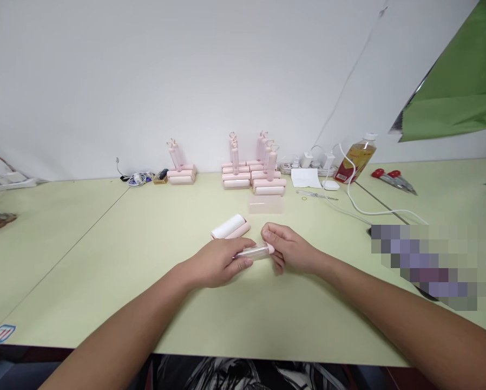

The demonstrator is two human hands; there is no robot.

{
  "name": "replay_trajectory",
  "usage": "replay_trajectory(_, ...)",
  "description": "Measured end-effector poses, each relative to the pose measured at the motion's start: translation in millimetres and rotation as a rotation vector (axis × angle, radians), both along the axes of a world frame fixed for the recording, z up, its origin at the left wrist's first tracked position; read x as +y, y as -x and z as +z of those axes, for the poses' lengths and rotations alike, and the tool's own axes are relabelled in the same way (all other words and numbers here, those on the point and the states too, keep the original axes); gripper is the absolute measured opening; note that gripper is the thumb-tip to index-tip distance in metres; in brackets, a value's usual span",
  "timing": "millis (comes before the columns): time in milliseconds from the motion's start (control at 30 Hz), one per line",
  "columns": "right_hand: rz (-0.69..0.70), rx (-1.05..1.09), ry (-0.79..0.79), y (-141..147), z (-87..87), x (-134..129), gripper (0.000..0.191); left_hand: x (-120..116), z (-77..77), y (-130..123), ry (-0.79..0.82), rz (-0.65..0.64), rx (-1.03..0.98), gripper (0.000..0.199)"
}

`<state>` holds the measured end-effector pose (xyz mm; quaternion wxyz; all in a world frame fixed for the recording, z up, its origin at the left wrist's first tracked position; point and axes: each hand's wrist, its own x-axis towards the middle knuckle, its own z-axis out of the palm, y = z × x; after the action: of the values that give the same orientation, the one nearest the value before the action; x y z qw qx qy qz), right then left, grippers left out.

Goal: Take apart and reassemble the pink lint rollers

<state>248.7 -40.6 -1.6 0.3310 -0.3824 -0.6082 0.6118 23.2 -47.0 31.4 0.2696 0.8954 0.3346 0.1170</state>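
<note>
My left hand is wrapped round a clear tube with a pale pink cap at its right end. Beside that cap is my right hand, its thumb and index finger pinched together; what they hold, if anything, is too small to make out. Just beyond my left hand, a white roll and a pale pink roll lie side by side on the table. A translucent pink box lies farther back, in front of stacked pink rolls with upright capped tubes on them.
On the pale green table, another pink stack stands at the back left. Chargers, a white cable, a drink bottle and red-handled tools are at the back right. A blurred-out object lies right of my right hand.
</note>
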Motion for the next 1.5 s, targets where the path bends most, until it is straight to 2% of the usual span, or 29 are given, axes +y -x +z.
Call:
replay_trajectory(100,0.031,-0.109,0.009,3,1.0,-4,0.041,-2,-0.6,-3,-0.006,-0.001,0.111,0.03)
replay_trajectory(267,0.052,-0.099,0.023,6,2.0,-10,0.042,-6,-5.2,-5,-0.112,0.0,0.209,0.028)
replay_trajectory(633,-0.019,0.006,0.03,13,-6.0,-14,0.04,-12,-7.7,-8,-0.263,0.004,0.262,0.027)
replay_trajectory(833,-0.085,-0.06,-0.089,16,-15.2,-16,0.038,-12,-8.3,-8,-0.277,0.021,0.305,0.028)
replay_trajectory(933,-0.053,-0.07,-0.065,16,-15.8,-15,0.039,-10,-7.4,-8,-0.256,0.02,0.304,0.029)
replay_trajectory(1033,0.014,-0.033,-0.019,14,-12.4,-11,0.04,-7,-6.8,-7,-0.222,0.052,0.228,0.03)
replay_trajectory(1100,0.01,-0.003,-0.033,11,-9.4,-6,0.039,-4,-7.6,-6,-0.183,0.124,0.099,0.033)
replay_trajectory(1200,-0.111,0.094,-0.058,5,-7.0,1,0.038,2,-10.9,-1,-0.087,0.278,-0.182,0.042)
replay_trajectory(1300,-0.196,0.158,-0.062,-3,-8.0,10,0.036,10,-15.2,4,-0.005,0.389,-0.404,0.038)
replay_trajectory(1433,-0.133,0.012,-0.123,-12,-10.4,14,0.038,15,-17.8,5,0.052,0.405,-0.55,0.033)
replay_trajectory(1500,-0.064,-0.129,-0.23,-13,-9.4,13,0.041,13,-17.6,3,0.05,0.407,-0.564,0.03)
